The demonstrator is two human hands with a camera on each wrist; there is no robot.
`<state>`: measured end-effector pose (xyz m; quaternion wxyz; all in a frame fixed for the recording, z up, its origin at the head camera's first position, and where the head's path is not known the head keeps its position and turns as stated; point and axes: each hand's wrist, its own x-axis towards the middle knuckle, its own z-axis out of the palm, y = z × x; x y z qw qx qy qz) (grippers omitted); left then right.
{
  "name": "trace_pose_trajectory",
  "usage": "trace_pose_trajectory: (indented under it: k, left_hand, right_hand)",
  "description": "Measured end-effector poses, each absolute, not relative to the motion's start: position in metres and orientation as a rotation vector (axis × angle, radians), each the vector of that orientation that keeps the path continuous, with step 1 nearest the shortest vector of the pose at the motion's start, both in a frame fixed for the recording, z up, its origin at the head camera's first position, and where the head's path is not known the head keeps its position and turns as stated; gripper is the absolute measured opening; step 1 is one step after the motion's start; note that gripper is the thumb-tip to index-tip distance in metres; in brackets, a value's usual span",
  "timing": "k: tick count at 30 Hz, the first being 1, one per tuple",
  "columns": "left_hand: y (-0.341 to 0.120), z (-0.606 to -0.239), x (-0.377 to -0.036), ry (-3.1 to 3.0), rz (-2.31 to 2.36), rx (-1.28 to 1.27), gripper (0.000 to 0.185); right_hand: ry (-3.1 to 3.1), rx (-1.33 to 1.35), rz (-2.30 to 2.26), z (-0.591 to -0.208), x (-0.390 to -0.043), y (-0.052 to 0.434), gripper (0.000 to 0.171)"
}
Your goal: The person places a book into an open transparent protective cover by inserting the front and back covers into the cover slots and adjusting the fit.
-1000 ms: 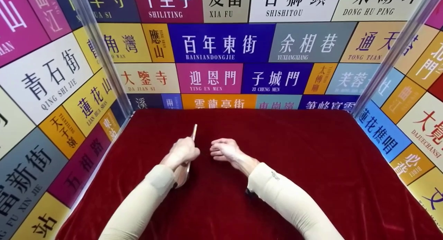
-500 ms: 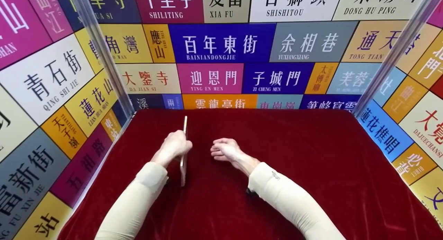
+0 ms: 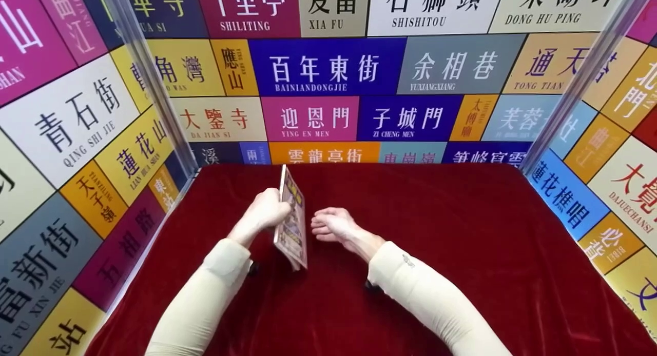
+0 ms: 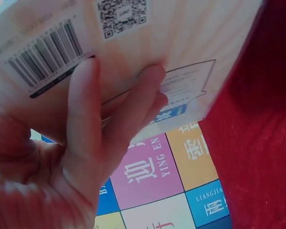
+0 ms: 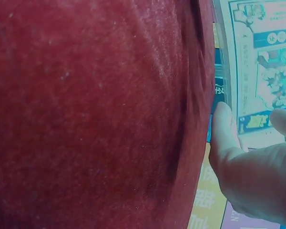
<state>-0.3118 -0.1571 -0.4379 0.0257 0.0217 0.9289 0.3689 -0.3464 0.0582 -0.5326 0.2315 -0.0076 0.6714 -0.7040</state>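
My left hand (image 3: 263,211) grips a thin paperback book (image 3: 293,233) by its side, thumb on the colourful printed cover. The book stands upright, edge-on to the head camera, with its cover turned to the right. In the left wrist view the fingers spread across the pale back cover (image 4: 195,33), beside a barcode (image 4: 50,57) and below a QR code (image 4: 121,16). My right hand (image 3: 336,225) hovers just right of the book, palm inward, fingers relaxed and holding nothing. The right wrist view shows the illustrated cover (image 5: 248,62) beyond that hand's fingers.
A dark red velvet cloth (image 3: 426,217) covers the table under both hands. Walls of coloured sign panels (image 3: 328,63) with Chinese characters surround it on the back, left and right. Clear posts stand at the back left (image 3: 154,84) and back right (image 3: 575,84) corners.
The left hand swung left with the book, then back slightly right, turning it from edge-on so the printed cover shows. The right hand has stayed in place.
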Motion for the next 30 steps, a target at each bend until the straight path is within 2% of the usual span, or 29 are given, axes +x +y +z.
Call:
trace_pose_trajectory:
  k: [9,13,20,30]
  left_hand:
    - [-0.15,-0.44,-0.313,2.717,1.432,0.103,0.042]
    - [-0.146,-0.441,-0.315,2.633,1.556,0.098,0.045]
    - [-0.141,-0.449,-0.32,2.448,1.756,0.134,0.046]
    - [-0.134,-0.463,-0.331,2.367,1.885,0.02,0.041]
  right_hand:
    - [1.723,-0.05,-1.842,-0.538,-0.345,0.057,0.021]
    - [1.642,-0.033,-1.879,-0.536,-0.349,0.061,0.021]
    - [1.61,0.004,-1.95,-0.534,-0.354,0.072,0.033]
    - [1.733,0.034,-1.982,-0.535,-0.361,0.092,0.015]
